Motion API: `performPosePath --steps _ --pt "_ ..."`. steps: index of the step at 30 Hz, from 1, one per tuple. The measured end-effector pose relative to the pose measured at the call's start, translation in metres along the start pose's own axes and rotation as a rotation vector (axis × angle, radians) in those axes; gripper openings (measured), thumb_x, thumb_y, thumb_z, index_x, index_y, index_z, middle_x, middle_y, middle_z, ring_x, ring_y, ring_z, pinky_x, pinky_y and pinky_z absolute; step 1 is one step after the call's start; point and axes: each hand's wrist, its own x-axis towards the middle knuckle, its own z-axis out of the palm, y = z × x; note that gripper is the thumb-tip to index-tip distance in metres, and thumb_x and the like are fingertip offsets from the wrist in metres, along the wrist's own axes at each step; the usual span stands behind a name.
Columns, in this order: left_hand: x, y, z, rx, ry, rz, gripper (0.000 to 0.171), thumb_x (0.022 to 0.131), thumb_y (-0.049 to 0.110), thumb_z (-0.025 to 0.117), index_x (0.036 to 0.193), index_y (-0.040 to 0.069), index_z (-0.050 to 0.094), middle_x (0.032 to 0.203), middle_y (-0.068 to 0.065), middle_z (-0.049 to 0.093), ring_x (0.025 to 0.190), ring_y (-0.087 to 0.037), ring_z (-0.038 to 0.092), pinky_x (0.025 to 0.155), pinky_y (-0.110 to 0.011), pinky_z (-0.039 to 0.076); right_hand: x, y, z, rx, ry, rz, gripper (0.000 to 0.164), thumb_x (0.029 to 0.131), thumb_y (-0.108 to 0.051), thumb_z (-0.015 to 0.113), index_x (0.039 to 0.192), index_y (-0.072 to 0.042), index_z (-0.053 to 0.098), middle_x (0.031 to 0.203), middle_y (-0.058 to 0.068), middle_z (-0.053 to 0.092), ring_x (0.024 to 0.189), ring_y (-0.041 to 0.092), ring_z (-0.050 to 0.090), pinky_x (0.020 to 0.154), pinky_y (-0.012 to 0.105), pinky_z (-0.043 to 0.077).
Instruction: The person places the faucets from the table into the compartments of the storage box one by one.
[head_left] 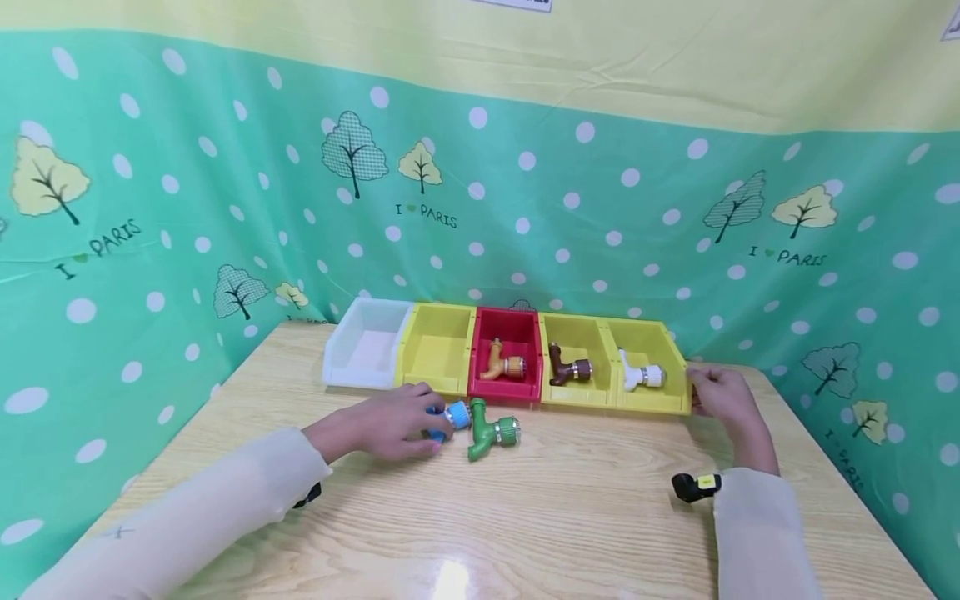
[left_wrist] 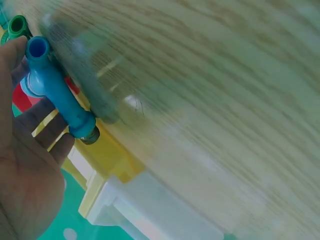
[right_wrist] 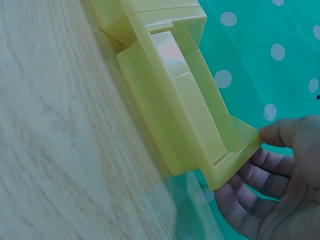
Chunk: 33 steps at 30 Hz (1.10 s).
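Note:
My left hand (head_left: pixel 392 421) grips a blue tap (left_wrist: pixel 61 97), with the thumb near its spout and the fingers behind its body. In the head view its ridged blue knob (head_left: pixel 458 414) points right, close to a green tap (head_left: pixel 486 429) lying on the table. My right hand (head_left: pixel 723 397) holds the outer side wall of the rightmost yellow bin (right_wrist: pixel 187 110), thumb on one side and fingers on the other. A white tap (head_left: pixel 636 372) lies in that bin. A brown tap (head_left: pixel 567 367) is in the yellow bin beside it, and an orange tap (head_left: pixel 501 362) in the red bin (head_left: pixel 506 320).
The bins stand in a joined row at the back of the wooden table (head_left: pixel 585 500), against a green dotted curtain (head_left: pixel 525 192). At the left end are a white bin (head_left: pixel 367 346) and another yellow bin (head_left: pixel 437 343), neither with a tap inside.

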Motion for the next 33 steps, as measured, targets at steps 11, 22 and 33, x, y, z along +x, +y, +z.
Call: performPosePath --steps 11,22,33 --pt "0.004 0.004 -0.001 0.040 0.038 0.032 0.026 0.105 0.046 0.053 0.124 0.034 0.065 0.124 0.001 0.057 0.112 -0.020 0.047 0.101 -0.045 0.042 0.000 -0.002 0.000 0.003 -0.002 -0.005 0.057 0.110 -0.037 0.035 0.139 0.010 0.049 0.125 0.025 0.052 0.106 0.032 0.056 0.077 0.034 0.058" --pt "0.003 0.008 -0.002 0.126 0.005 0.053 0.021 0.104 0.053 0.051 0.115 0.039 0.063 0.114 0.004 0.051 0.105 -0.018 0.043 0.094 -0.041 0.040 0.000 0.000 0.000 -0.006 -0.010 -0.005 0.057 0.111 -0.038 0.034 0.137 0.010 0.049 0.124 0.025 0.052 0.106 0.032 0.056 0.077 0.034 0.058" --pt "0.002 0.007 -0.023 0.153 0.061 0.101 0.024 0.103 0.042 0.054 0.123 0.033 0.064 0.123 0.000 0.052 0.110 -0.020 0.043 0.097 -0.044 0.041 0.000 0.000 0.000 -0.009 -0.014 -0.015 0.056 0.110 -0.039 0.035 0.134 0.009 0.051 0.124 0.025 0.052 0.107 0.034 0.055 0.078 0.034 0.058"
